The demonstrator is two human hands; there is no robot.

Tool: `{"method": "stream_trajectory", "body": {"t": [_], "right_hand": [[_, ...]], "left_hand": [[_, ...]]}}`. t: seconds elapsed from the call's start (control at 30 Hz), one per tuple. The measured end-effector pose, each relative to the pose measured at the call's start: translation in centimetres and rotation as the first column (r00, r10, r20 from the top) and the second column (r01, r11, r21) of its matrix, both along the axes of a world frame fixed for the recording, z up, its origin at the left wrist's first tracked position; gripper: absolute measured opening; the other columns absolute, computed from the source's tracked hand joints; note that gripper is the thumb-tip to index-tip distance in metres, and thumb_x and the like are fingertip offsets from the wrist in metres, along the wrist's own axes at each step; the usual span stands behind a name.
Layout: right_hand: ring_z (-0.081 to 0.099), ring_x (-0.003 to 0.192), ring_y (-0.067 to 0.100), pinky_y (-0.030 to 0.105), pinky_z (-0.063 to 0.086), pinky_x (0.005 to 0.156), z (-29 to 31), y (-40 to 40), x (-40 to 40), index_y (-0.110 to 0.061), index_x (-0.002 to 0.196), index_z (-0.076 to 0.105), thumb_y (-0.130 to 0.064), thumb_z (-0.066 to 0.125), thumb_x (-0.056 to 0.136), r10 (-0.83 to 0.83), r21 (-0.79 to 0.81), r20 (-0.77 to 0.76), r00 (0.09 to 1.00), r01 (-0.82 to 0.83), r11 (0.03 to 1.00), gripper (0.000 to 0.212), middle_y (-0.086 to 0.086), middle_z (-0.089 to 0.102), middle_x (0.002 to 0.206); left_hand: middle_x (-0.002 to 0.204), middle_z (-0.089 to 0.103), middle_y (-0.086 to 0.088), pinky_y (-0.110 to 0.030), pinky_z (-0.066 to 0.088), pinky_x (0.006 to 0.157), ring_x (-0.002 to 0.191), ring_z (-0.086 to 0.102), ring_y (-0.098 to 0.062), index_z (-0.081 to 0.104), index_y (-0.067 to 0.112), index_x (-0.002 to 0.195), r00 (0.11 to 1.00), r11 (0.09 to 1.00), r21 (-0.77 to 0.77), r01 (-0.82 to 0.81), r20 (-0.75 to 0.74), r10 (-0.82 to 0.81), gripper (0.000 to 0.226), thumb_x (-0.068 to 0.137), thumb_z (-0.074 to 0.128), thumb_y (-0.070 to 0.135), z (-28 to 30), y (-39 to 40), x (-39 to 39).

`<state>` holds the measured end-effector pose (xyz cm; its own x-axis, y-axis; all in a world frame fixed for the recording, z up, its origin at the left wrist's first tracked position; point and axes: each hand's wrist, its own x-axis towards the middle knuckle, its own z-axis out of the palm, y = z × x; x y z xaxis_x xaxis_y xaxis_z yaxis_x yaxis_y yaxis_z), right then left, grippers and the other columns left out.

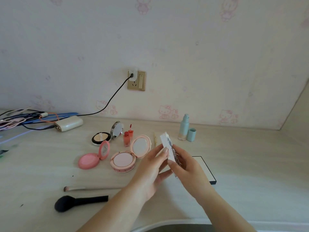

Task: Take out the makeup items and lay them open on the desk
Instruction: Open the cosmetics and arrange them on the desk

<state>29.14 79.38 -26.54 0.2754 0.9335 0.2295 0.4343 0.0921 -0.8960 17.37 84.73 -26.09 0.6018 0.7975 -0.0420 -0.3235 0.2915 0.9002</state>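
Observation:
Both hands hold a flat silvery-white palette [167, 146] tilted above the desk; my left hand [150, 166] grips its left side and my right hand [187, 166] its right edge. Laid open on the desk [250, 164] are a pink blush compact [91, 159], a pink cushion compact [127, 158], a black-rimmed powder compact [101, 138] with its mirror lid [117, 129], and a red lip gloss [127, 136] with its wand out. A pale blue pump bottle [183, 129] stands beside its cap [191, 135]. Two brushes [78, 202] lie at the front left.
A white box with a black edge [209, 171] lies partly hidden behind my right hand. A thin yellow stick [155, 138] lies behind the palette. A white power bank [69, 123] and tangled cables [21, 119] sit at the back left. A wall socket [136, 80] holds a plugged charger.

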Motion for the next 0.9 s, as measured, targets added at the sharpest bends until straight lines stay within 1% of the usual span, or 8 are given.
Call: {"method": "stream_trajectory", "body": {"t": [0.13, 0.3, 0.4, 0.47, 0.53, 0.7, 0.8, 0.9], "right_hand": [[0.065, 0.090, 0.004, 0.022, 0.049, 0.079, 0.8, -0.4, -0.6, -0.037, 0.120, 0.057, -0.017, 0.056, 0.091, 0.016, 0.001, -0.114, 0.993, -0.016, 1.000, 0.035, -0.006, 0.071, 0.098], [0.065, 0.091, 0.009, 0.031, 0.050, 0.086, 1.0, -0.3, -0.7, -0.036, 0.115, 0.061, -0.037, 0.056, 0.090, -0.035, -0.046, -0.045, 0.998, 0.033, 0.998, 0.025, -0.004, 0.071, 0.093], [0.062, 0.087, 0.018, 0.032, 0.048, 0.081, 1.2, -0.5, -0.8, -0.042, 0.092, 0.065, -0.035, 0.052, 0.093, -0.038, -0.048, -0.015, 0.999, 0.037, 0.998, 0.015, 0.006, 0.068, 0.092], [0.065, 0.080, 0.014, 0.026, 0.047, 0.072, 1.5, -0.5, -0.5, -0.037, 0.087, 0.068, -0.029, 0.045, 0.096, -0.071, -0.035, -0.122, 0.990, 0.067, 0.997, 0.026, 0.003, 0.071, 0.088], [0.069, 0.084, 0.008, 0.021, 0.050, 0.072, 1.7, -0.5, 0.2, -0.035, 0.094, 0.069, -0.029, 0.039, 0.099, -0.091, -0.055, -0.203, 0.975, 0.082, 0.995, 0.031, -0.006, 0.074, 0.088], [0.067, 0.097, 0.027, 0.047, 0.051, 0.092, 1.6, 0.1, 1.3, -0.026, 0.089, 0.069, -0.036, 0.039, 0.097, -0.176, -0.147, -0.302, 0.937, 0.136, 0.980, 0.032, 0.006, 0.073, 0.096], [0.067, 0.095, 0.030, 0.048, 0.052, 0.092, 1.6, 0.5, 2.3, -0.020, 0.101, 0.065, -0.034, 0.043, 0.096, -0.252, -0.222, -0.481, 0.840, 0.161, 0.962, 0.026, 0.010, 0.071, 0.101], [0.067, 0.085, 0.028, 0.047, 0.052, 0.091, 1.5, 0.6, 2.8, -0.014, 0.103, 0.062, -0.030, 0.042, 0.098, -0.257, -0.255, -0.504, 0.825, 0.142, 0.956, 0.026, 0.010, 0.071, 0.095]], "left_hand": [[0.107, 0.070, -0.003, -0.039, 0.053, 0.087, 0.095, 0.067, -0.016, 0.066, 0.025, 0.115, 0.997, 1.000, -0.022, 0.021, 0.080, -0.019, 0.026, 0.096, 0.049, 0.028, 0.1, -0.6, 0.2], [0.103, 0.073, -0.004, -0.035, 0.055, 0.075, 0.092, 0.069, -0.016, 0.072, 0.026, 0.100, 0.996, 0.998, -0.045, -0.050, 0.071, 0.053, 0.028, 0.098, 0.044, 0.030, -0.2, -1.0, 0.9], [0.099, 0.073, -0.007, -0.035, 0.055, 0.072, 0.089, 0.069, -0.018, 0.070, 0.021, 0.102, 0.996, 0.996, -0.046, -0.075, 0.042, 0.077, 0.031, 0.100, 0.040, 0.029, -0.4, -1.0, 1.1], [0.094, 0.073, -0.010, -0.034, 0.055, 0.066, 0.079, 0.069, -0.018, 0.068, 0.014, 0.105, 0.995, 0.994, -0.067, -0.091, 0.033, 0.094, 0.034, 0.101, 0.037, 0.027, -0.5, -0.8, 1.0], [0.091, 0.073, -0.011, -0.029, 0.053, 0.056, 0.070, 0.068, -0.017, 0.068, 0.010, 0.105, 0.993, 0.990, -0.091, -0.108, 0.034, 0.112, 0.034, 0.101, 0.037, 0.025, -0.6, -0.5, 0.8], [0.090, 0.073, -0.008, -0.024, 0.052, 0.046, 0.063, 0.065, -0.016, 0.067, 0.022, 0.106, 0.989, 0.983, -0.116, -0.141, 0.025, 0.144, 0.028, 0.100, 0.040, 0.018, -0.5, -0.1, 0.5], [0.079, 0.074, 0.000, -0.026, 0.056, 0.053, 0.051, 0.063, -0.010, 0.067, 0.035, 0.092, 0.989, 0.977, -0.153, -0.148, -0.005, 0.149, 0.034, 0.099, 0.043, 0.012, -0.6, 0.0, 0.1], [0.080, 0.075, 0.000, -0.026, 0.055, 0.054, 0.056, 0.066, -0.011, 0.068, 0.028, 0.096, 0.985, 0.979, -0.138, -0.151, -0.099, 0.138, 0.033, 0.099, 0.041, 0.011, -0.8, 0.0, -0.2]]}}
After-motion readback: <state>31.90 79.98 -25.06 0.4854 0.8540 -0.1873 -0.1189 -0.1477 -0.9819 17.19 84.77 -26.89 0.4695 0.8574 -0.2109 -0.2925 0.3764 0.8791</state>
